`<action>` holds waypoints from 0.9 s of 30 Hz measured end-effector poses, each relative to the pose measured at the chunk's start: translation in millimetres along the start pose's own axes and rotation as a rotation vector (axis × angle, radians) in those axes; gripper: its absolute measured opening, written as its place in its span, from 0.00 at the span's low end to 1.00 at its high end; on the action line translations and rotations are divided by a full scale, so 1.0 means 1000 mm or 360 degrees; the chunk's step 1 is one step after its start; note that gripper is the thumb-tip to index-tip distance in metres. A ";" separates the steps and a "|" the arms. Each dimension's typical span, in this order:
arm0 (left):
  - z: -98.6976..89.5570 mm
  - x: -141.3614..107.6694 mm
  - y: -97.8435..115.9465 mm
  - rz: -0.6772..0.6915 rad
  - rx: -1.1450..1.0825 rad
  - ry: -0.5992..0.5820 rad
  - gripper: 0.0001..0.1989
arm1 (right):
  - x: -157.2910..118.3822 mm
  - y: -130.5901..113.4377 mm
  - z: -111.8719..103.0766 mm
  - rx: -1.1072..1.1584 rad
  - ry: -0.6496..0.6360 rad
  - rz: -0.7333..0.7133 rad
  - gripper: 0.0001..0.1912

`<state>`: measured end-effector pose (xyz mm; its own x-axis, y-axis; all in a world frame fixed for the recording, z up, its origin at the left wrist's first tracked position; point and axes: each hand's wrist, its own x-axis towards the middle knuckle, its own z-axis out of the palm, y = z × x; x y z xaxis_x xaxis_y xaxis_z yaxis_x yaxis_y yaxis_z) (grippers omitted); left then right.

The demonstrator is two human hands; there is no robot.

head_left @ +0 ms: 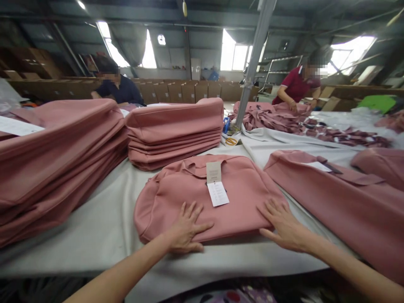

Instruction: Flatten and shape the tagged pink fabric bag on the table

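Note:
A pink bag (243, 185) lies flat in front of me on the cloth-covered table (104, 240), its handle toward the far side. Two paper tags hang from it, a beige tag (213, 171) and a white tag (217, 193) below. Near the bag's front edge, on the left, my left hand (187, 229) rests with fingers spread. My right hand (282, 225) lies on the front right corner, fingers stretched out. Neither hand grips anything.
Stacked pink bags (173, 134) stand behind, with a larger pile (57, 164) at left. More bags (334, 202) lie at right. Yellow-handled scissors (231, 141) sit near a metal post (252, 67). Two people work across the table, one in a dark shirt (121, 90), one in red (293, 86).

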<state>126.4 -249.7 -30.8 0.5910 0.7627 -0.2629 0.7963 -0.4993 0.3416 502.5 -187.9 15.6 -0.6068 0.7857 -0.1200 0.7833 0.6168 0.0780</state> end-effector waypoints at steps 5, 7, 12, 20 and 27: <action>-0.004 -0.004 0.002 0.0011 -0.0046 0.0005 0.39 | 0.040 -0.037 -0.120 -0.0043 0.0528 -0.0227 0.34; -0.004 -0.004 0.001 0.0027 -0.0072 0.0026 0.38 | 0.052 -0.050 -0.130 -0.0075 0.0782 -0.0380 0.32; 0.000 -0.008 -0.002 0.0105 -0.0109 0.0131 0.36 | 0.070 -0.045 0.000 -0.0075 0.0692 -0.0228 0.34; -0.016 0.007 0.017 -0.0112 -0.0096 0.0226 0.32 | 0.069 -0.026 0.087 -0.0028 0.0466 -0.0064 0.32; 0.007 0.015 0.017 -0.0282 0.0015 0.0432 0.33 | 0.074 -0.030 0.094 -0.0070 0.0614 -0.0089 0.31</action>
<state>149.9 -249.5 -34.8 0.3882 0.9192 -0.0667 0.8854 -0.3519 0.3036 447.1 -152.3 -88.2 -0.6614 0.7054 0.2548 0.7459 0.6542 0.1251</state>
